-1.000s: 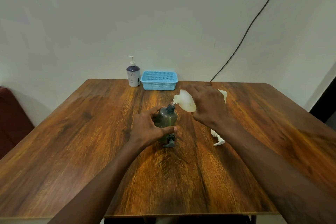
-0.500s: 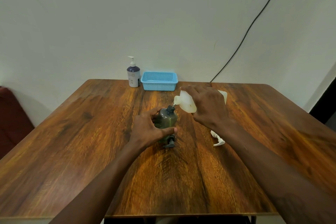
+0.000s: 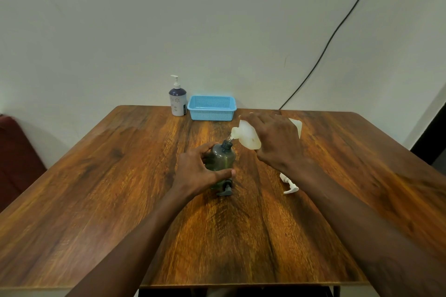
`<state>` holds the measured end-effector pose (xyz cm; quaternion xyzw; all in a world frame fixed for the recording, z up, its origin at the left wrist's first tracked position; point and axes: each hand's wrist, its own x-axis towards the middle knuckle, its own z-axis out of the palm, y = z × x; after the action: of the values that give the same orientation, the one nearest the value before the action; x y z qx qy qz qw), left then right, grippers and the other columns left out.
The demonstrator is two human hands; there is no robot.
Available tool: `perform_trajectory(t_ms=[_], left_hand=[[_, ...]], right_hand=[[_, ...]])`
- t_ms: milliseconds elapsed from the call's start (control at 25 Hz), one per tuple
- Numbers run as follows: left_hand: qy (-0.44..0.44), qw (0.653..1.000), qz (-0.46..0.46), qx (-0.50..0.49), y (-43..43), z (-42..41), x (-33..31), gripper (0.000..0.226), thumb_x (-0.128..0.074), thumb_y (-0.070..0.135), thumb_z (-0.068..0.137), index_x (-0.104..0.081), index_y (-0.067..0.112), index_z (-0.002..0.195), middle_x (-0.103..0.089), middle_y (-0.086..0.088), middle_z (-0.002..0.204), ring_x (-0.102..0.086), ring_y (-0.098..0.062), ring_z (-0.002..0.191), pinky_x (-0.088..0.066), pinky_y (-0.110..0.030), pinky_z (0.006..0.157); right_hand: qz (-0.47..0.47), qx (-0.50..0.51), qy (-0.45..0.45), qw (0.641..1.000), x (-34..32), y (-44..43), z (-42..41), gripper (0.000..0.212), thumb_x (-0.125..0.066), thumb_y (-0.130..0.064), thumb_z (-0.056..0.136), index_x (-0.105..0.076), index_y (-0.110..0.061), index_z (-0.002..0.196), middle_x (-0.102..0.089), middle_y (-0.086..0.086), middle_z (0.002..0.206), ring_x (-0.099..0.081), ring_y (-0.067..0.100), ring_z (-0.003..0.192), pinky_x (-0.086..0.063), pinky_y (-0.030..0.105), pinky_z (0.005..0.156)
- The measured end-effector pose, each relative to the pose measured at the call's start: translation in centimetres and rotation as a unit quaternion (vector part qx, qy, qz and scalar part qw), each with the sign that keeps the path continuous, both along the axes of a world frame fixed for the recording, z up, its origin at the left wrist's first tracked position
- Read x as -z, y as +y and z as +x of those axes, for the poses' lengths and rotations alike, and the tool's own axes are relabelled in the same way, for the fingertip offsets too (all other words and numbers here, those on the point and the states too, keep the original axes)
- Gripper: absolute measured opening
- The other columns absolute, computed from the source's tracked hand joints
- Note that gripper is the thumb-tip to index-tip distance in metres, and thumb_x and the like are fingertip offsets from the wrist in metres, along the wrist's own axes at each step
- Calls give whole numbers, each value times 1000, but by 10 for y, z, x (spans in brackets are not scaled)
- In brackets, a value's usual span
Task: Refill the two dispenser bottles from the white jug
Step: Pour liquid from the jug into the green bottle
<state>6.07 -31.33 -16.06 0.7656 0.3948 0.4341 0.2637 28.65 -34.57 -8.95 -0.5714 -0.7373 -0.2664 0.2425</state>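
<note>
A dark green dispenser bottle (image 3: 223, 158) stands upright in the middle of the table with its neck uncovered. My left hand (image 3: 201, 171) wraps around its body. My right hand (image 3: 275, 142) grips the white jug (image 3: 246, 135), tilted with its spout down at the bottle's neck; a thin stream runs between them. The bottle's dark pump head (image 3: 225, 189) lies on the table just in front of it. A white pump head (image 3: 289, 184) lies to the right, under my right forearm. A second dispenser bottle (image 3: 177, 100), white and purple with its pump on, stands at the far edge.
A blue plastic basket (image 3: 212, 108) sits at the far edge of the wooden table (image 3: 96, 188), beside the purple bottle. A black cable (image 3: 333, 34) runs down the wall to the table's back edge. A dark red seat (image 3: 14, 152) is at the left.
The jug has stayed tilted over the dark bottle, shifting very slightly. Both hands keep their hold.
</note>
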Motion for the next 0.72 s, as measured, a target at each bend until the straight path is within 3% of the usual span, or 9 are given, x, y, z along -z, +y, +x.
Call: perform_trajectory(t_ms=[160, 320, 480, 720], left_hand=[[6, 1000, -2, -9, 1, 0, 2, 88, -93, 59, 61, -63, 28, 138, -73, 3, 123, -68, -4, 104, -55, -15, 85], [8, 1000, -4, -11, 0, -1, 2, 91, -91, 63, 59, -62, 27, 138, -72, 3, 123, -68, -9, 107, -59, -29, 91], [3, 1000, -2, -9, -1, 0, 1, 84, -92, 60, 60, -58, 39, 134, -67, 14, 113, -67, -7, 103, -54, -18, 84], [11, 1000, -7, -17, 1, -1, 4, 97, -89, 67, 58, -60, 26, 141, -71, -1, 126, -66, -9, 105, -54, -20, 86]], right_hand=[[2, -3, -2, 1000, 0, 0, 1, 93, -97, -16, 49, -61, -18, 134, -71, 11, 124, -69, 35, 105, -56, 53, 84], [3, -2, -4, 1000, 0, -1, 1, 94, -98, -15, 47, -61, -17, 134, -71, 11, 124, -69, 35, 105, -56, 52, 84], [0, -2, -1, 1000, -1, -1, 0, 92, -97, -15, 49, -62, -17, 134, -71, 11, 125, -69, 35, 106, -55, 53, 85], [-5, -2, -1, 1000, -3, -3, 0, 90, -97, -15, 52, -61, -17, 136, -71, 12, 126, -68, 36, 109, -54, 54, 87]])
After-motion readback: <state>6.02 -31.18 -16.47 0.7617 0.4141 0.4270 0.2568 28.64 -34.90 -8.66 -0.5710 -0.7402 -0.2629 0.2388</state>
